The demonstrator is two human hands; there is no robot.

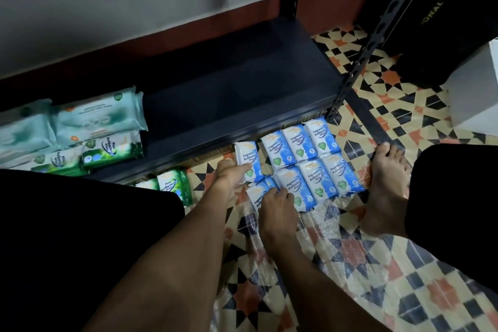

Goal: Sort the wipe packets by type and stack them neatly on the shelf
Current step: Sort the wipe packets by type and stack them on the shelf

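Head view, sole view. The dark metal shelf carries stock at its left end only: two large pale teal packs lie side by side at the rear, with two green pine packets in front of them at the shelf edge. A further green pine packet lies on the floor just below that edge. The blue packets, marked fragrance-free antibacterial wipes, lie flat on the floor against the shelf front in two touching rows of three. A lone blue packet lies just left of that block. The left hand pinches its near-left corner, thumb on top; the other fingers are largely hidden. The right hand covers a half-hidden blue packet at the block's near-left corner, fingers curled close together over it, the tips reaching the neighbouring packet. A bare foot stands just right of the block. The floor has a glossy geometric pattern in cream, black and orange. A perforated upright rises at the shelf's right front corner; beyond it stands a black box with gold lettering. The rear wall is pale above a red-brown skirting.
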